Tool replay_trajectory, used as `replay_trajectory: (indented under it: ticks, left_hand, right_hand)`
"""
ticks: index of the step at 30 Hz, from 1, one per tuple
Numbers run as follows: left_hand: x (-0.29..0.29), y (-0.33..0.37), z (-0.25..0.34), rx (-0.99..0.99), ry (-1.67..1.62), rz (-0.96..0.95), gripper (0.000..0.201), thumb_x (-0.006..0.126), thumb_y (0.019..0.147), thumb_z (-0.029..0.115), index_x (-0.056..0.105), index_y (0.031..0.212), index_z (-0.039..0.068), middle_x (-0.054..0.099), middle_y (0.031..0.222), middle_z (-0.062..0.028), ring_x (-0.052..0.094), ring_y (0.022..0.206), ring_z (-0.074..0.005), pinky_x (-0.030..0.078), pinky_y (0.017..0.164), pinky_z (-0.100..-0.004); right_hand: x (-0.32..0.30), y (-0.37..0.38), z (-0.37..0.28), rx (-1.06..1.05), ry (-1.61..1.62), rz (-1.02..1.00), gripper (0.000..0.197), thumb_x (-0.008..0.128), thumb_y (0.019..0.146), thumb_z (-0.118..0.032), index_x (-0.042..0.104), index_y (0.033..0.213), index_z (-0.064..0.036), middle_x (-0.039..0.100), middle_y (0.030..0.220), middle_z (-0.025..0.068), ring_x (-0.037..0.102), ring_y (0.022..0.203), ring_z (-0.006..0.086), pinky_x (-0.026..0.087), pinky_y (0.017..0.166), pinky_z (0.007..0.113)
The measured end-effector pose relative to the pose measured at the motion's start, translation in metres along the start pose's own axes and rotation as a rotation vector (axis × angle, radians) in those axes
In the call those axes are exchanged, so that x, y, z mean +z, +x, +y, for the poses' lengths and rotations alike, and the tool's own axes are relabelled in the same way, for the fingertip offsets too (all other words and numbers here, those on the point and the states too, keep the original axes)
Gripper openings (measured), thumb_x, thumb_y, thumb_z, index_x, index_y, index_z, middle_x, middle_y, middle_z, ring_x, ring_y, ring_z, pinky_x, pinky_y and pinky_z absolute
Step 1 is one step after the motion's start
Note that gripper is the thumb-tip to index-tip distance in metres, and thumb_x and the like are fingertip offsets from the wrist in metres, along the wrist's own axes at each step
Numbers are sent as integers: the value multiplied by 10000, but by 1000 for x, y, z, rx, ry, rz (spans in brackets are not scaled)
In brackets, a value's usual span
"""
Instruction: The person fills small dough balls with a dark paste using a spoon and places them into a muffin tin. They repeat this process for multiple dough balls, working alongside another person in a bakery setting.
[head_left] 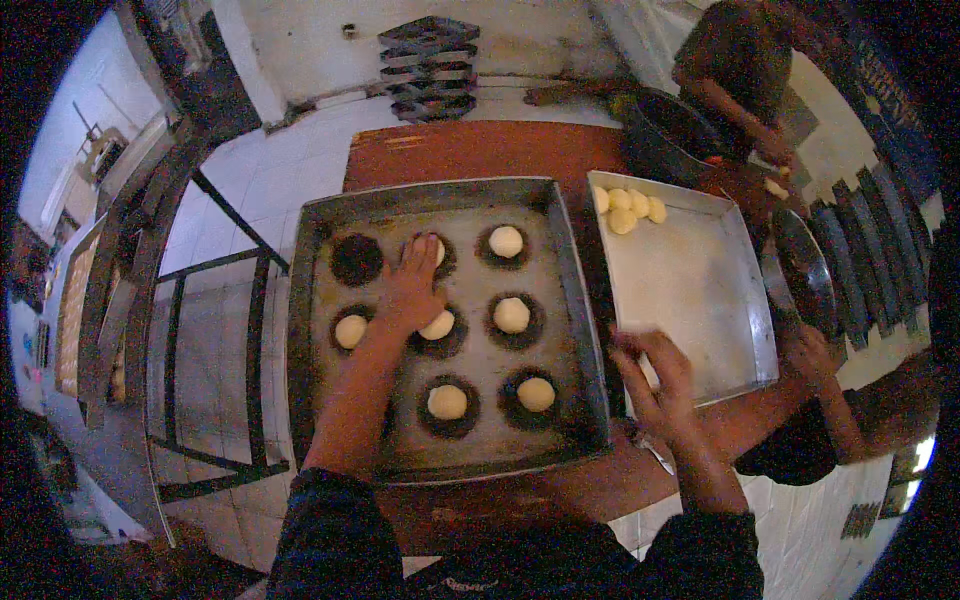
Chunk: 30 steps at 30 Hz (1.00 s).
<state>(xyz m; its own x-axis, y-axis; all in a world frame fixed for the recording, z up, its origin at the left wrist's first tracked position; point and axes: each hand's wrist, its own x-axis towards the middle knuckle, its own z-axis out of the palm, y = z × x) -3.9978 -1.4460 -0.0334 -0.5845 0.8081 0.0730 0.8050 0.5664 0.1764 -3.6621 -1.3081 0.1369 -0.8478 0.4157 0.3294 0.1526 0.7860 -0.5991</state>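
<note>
My left hand (410, 285) reaches over a large metal baking tray (583, 300), fingers stretched out and held over a pale dough ball (439, 252) that shows beside them. Just below the palm lies another dough ball (437, 325). Several more, such as one dough ball (506, 241) at the far right, sit on dark round patches. One dark patch (357, 259) at the far left has no ball. My right hand (658, 380), slightly blurred, hovers at the left edge of a second, lighter tray (690, 290), thumb and fingers curled together; what they hold cannot be made out.
Several yellowish dough balls (622, 220) cluster in the lighter tray's far left corner. Both trays rest on a reddish-brown table (480, 150). A dark pot (670, 130) and a metal bowl (803, 265) stand right. Co-workers' arms (735, 110) (835, 395) reach in there. A black metal frame (258, 370) stands left.
</note>
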Motion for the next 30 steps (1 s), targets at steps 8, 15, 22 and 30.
replay_trajectory:
  ticks: [8, 15, 22, 30]
  left_hand:
    - [-37, 3, 20, 28, 10, 379, 648, 613, 894, 286, 375, 1469, 105, 300, 1555, -182, 279, 1426, -429, 270, 1138, -600]
    - [-81, 4, 137, 266, -363, 507, 228, 640, 895, 190, 681, 1058, 36, 630, 1134, -173, 514, 1165, -411, 366, 1083, -521]
    - [-57, 40, 230, 297, -343, 515, 273, 658, 887, 226, 679, 1077, 32, 638, 1083, -173, 581, 1047, -378, 455, 980, -475]
    - [9, 131, 291, -44, -145, 332, 466, 650, 895, 240, 583, 1319, 58, 553, 1302, -215, 531, 1212, -404, 443, 1039, -470]
  right_hand:
    - [-8, -209, 54, 343, -345, -239, 387, 640, 863, -130, 580, 1229, -15, 633, 1139, 196, 594, 1012, 433, 489, 881, 495]
    - [27, -226, 101, 769, 250, -116, 370, 607, 921, -136, 551, 1253, 16, 608, 1236, 210, 586, 1119, 369, 480, 928, 477]
    - [-72, -197, 106, 268, 43, 127, 225, 656, 921, -84, 609, 1123, 3, 693, 1032, 175, 677, 929, 292, 536, 796, 389]
    - [-64, -117, 211, 427, 287, 285, 267, 611, 916, -44, 564, 1178, -35, 693, 980, 128, 686, 801, 260, 549, 687, 351]
